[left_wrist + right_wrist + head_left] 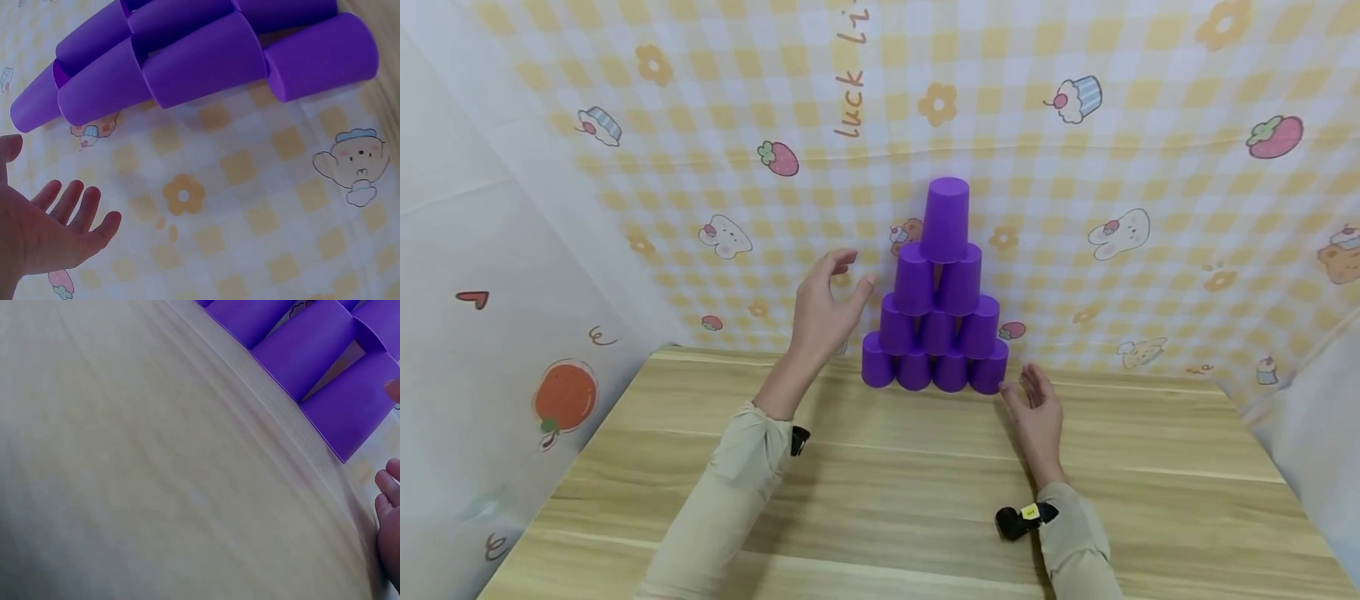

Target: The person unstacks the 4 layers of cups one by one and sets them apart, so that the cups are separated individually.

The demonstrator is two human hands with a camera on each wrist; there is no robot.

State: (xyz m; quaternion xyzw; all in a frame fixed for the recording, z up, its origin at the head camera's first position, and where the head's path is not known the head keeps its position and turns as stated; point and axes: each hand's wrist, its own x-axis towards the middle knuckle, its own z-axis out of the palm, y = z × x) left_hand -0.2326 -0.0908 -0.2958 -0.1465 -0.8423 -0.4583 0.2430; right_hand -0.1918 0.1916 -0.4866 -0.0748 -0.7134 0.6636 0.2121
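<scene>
cup pyramid [937, 312]: ten purple plastic cups, all upside down, stacked 4-3-2-1, looks pretty tidy, each cup sits over the gap between the two under it
top cup [945, 219]: single one on the peak, sits higher than both hands
where it stands: far edge of the wooden table [880, 492], right up against the yellow checked backdrop [1150, 183] with the cupcake and strawberry doodles
left hand [823, 312]: raised off the table, fingers spread loose and slightly bent, holding nothing; the pyramid is just to its right, about level with the second and third rows, small gap, not touching
left wrist view: palm and fingers [69, 203] open wide, cups [200, 59] well above the fingertips
right hand [1037, 412]: low near the tabletop, fingers relaxed and open, nothing in it; the bottom right cup [989, 368] is just ahead and to its left, fingertips close, can't tell if they touch
right wrist view: only fingertips [389, 487] at the frame edge, bottom-row cups [350, 409] just beyond them
</scene>
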